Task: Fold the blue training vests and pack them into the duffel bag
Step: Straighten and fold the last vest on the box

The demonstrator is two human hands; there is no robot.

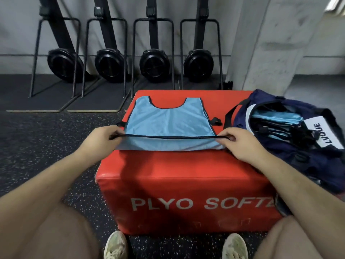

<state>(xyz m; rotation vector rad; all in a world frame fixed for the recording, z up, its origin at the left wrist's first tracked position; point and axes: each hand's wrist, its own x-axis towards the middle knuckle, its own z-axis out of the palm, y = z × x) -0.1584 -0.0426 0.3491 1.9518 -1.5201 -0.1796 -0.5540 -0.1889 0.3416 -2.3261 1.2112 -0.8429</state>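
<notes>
Red plyo box (pixel 186 176) on speckled rubber floor (pixel 46 131); 4 rowers (pixel 155 64) against wall.

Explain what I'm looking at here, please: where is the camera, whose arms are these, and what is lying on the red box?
There is no machine here. A person wears one wide-angle camera on the head, so this single picture looks forward and down over their own arms. A blue vest lies spread on a red foam box. The left hand and right hand each pinch one end of its black-edged near hem, raised slightly above the cloth beneath. At the box's right side sits an open navy duffel bag with more blue vests already folded inside.
</notes>
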